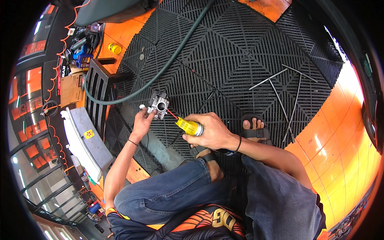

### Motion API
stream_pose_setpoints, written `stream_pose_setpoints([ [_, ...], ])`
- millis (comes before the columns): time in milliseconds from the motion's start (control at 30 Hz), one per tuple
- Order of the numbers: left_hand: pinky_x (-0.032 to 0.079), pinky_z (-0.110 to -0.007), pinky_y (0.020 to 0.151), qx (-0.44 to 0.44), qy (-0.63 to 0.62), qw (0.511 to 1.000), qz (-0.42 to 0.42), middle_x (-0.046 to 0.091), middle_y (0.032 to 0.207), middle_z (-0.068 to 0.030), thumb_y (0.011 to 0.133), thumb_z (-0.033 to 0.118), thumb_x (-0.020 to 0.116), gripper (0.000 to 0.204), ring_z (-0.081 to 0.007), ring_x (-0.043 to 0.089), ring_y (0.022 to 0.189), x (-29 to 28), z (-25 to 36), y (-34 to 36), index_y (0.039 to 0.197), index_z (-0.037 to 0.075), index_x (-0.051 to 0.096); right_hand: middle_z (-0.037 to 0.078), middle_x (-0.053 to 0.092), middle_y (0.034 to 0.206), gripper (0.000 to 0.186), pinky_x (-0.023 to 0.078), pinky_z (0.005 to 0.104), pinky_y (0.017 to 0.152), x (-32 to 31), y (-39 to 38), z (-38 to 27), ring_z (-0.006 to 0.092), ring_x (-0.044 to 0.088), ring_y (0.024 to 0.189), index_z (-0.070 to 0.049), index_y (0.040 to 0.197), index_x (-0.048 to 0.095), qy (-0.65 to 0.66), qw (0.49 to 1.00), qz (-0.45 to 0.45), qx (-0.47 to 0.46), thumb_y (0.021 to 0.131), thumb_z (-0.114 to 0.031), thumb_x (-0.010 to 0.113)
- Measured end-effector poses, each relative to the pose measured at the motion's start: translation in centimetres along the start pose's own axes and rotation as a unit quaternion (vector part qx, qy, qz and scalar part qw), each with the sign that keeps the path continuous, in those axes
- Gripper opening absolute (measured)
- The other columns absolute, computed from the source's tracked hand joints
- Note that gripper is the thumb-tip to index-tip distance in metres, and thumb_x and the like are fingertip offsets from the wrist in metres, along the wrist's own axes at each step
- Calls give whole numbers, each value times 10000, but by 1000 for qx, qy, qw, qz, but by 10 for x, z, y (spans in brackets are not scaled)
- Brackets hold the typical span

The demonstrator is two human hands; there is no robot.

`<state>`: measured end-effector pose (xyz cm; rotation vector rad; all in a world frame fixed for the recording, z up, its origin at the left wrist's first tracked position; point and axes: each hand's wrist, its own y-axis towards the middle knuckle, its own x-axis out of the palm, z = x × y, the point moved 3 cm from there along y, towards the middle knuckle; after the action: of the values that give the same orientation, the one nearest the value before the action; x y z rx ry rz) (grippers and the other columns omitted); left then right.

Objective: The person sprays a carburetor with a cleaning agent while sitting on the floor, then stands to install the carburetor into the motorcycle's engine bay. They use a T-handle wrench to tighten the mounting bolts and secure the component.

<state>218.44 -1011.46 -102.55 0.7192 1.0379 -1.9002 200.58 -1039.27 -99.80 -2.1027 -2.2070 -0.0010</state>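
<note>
My left hand [142, 122] grips a metal throttle body [159, 99] by its near edge, holding it over the black floor mat with its round bore facing up. In my right hand [215, 131] lies a spray can [190, 127] with a yellow top, tilted toward the left. From its nozzle a thin red straw [172, 114] reaches to the right side of the throttle body, its tip close to or touching the metal. Fingers of my right hand wrap round the can and hide most of its body.
A dark green hose [170, 62] curves past the throttle body to a black slatted stand [97, 82]. T-handle wrenches [279, 96] lie on the grated mat [228, 52] at right. A grey-white panel [90, 144] leans at left; a yellow tub [115, 49] stands farther off. My sandalled foot [255, 127] is near my right hand.
</note>
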Motion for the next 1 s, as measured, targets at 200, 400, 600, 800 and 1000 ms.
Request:
stream_pose_setpoints([
  [200, 310, -294, 529, -10, -43, 998, -36, 446, 640, 25, 971, 312, 675, 372, -47, 359, 624, 4, 5, -5, 907, -38, 566, 191, 728, 859, 467, 553, 369, 723, 0, 0, -3, 319, 735, 784, 46, 1092, 693, -29, 999, 19, -41, 776, -281, 799],
  [400, 378, -284, 550, 64, 32, 997, -37, 554, 701, -20, 864, 260, 792, 386, -76, 432, 613, 1, 22, -9, 934, -51, 575, 194, 730, 868, 466, 553, 381, 738, -3, 0, -5, 332, 731, 793, 33, 1088, 702, -2, 999, -14, 40, 777, -301, 795],
  [600, 491, -322, 636, 75, 61, 995, -23, 663, 776, -111, 796, 279, 839, 450, -133, 596, 691, -2, 39, -9, 946, -59, 583, 191, 730, 870, 462, 554, 379, 735, 0, -1, -2, 334, 732, 795, 31, 1084, 703, -11, 1000, -9, 10, 777, -301, 796],
  [800, 543, -357, 769, 19, 22, 999, -36, 727, 884, -182, 776, 357, 838, 569, -201, 692, 809, 4, 10, 0, 1010, -119, 630, 184, 725, 817, 460, 553, 375, 721, 0, 2, -1, 320, 734, 764, 33, 1083, 702, -36, 999, 9, 2, 787, -307, 793],
  [1000, 553, -339, 816, -6, 7, 997, -81, 749, 939, -172, 704, 348, 891, 605, -210, 726, 867, 10, 13, -6, 1032, -97, 645, 204, 723, 810, 428, 551, 432, 728, -2, 3, 1, 366, 727, 778, -24, 1078, 726, -3, 999, -4, 49, 795, -344, 756],
])
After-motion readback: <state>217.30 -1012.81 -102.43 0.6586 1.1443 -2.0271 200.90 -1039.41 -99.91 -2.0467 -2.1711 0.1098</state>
